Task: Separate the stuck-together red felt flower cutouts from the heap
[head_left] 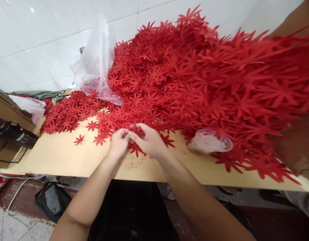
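Pale wooden tabletop [69, 157]: near edge visible, right end cut off by the frame. White tiled wall [31, 33] behind it.

Large heap of red star-shaped cutout flowers [194, 77]: covers far and right side of the tabletop, banked against the wall. Right portion blurred, individual pieces hard to separate there. Thins to single flowers at the near left.

Crumpled clear plastic bag [94, 63]: far centre-left, resting on the heap; contents unclear.

Shallow clear plastic dish [209, 142]: near right, partly buried under flowers.

Black object with white lettering [13, 134]: left edge, cut off, not identifiable.

Left hand [118, 142] and right hand [149, 140]: together at near centre, fingertips touching, both pinching one small red cutout flower [136, 147]. Thin pointed petals, flat, matte. Mostly hidden beneath the fingers.
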A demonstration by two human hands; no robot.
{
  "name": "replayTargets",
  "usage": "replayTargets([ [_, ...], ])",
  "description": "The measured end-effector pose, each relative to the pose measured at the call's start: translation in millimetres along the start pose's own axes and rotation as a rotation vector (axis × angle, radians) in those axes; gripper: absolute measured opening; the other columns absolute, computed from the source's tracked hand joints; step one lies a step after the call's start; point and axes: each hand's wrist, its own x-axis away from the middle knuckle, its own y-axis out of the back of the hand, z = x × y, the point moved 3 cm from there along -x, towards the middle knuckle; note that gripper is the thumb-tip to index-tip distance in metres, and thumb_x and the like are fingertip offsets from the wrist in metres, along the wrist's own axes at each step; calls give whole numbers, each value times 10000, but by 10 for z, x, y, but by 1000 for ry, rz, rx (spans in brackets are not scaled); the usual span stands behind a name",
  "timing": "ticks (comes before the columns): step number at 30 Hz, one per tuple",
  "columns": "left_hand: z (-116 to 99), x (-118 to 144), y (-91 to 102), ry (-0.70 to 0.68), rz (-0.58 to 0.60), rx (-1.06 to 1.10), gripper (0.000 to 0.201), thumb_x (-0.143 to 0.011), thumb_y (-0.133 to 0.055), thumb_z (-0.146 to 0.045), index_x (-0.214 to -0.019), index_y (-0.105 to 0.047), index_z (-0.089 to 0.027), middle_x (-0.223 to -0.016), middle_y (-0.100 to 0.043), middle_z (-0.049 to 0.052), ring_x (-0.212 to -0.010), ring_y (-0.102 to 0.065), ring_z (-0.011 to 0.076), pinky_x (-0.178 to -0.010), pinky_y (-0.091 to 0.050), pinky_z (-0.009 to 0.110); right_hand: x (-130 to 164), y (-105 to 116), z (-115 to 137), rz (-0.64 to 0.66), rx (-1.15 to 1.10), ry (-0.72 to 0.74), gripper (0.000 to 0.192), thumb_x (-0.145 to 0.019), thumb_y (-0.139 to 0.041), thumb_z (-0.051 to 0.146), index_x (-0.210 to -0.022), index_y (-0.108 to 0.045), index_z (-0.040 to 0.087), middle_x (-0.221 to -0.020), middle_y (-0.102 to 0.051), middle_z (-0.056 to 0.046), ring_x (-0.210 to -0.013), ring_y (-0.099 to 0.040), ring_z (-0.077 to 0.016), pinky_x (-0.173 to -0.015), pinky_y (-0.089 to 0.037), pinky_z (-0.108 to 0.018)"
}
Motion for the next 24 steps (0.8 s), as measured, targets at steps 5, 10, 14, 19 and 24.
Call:
replayTargets([
  [5, 71, -31, 2, 2, 21, -36, 254, -768, -630, -247, -580, -479, -167, -466, -442, -69, -452, -361, 55, -500, -291, 224, -65, 14, -105, -64, -138, -20, 237, -693, -677, 399, -724, -560, 195, -665, -623, -7, -609, -610, -146, -633, -530, -301],
  [10, 130, -88, -21, 31, 26, 28, 358, -732, -680, -422, -606, -452, -177, -483, -396, -83, -454, -320, 48, -483, -262, 225, -98, 78, -87, -122, -150, 9, 227, -670, -705, 397, -742, -615, 202, -667, -642, -18, -645, -618, -168, -651, -536, -322],
  [14, 56, -94, -44, 4, 60, 37, 433, -703, -685, -518, -584, -440, -183, -473, -403, -76, -458, -338, 50, -496, -281, 227, -102, 99, -58, -123, -177, 12, 232, -679, -697, 419, -698, -608, 205, -647, -640, -13, -635, -609, -164, -648, -528, -322],
  [19, -31, -82, -55, -75, 90, -34, 488, -655, -695, -578, -555, -418, -189, -471, -417, -67, -464, -351, 52, -505, -292, 230, -155, 98, -80, -171, -275, -35, 281, -667, -696, 455, -665, -563, 207, -607, -617, 11, -576, -582, -140, -640, -527, -320],
  [24, -20, -87, 7, -98, 59, -78, 480, -673, -667, -580, -564, -403, -194, -480, -406, -67, -476, -341, 61, -503, -285, 222, -277, 360, -162, -442, -404, -28, 340, -643, -693, 503, -713, -500, 232, -574, -579, 37, -529, -562, -135, -525, -494, -295],
])
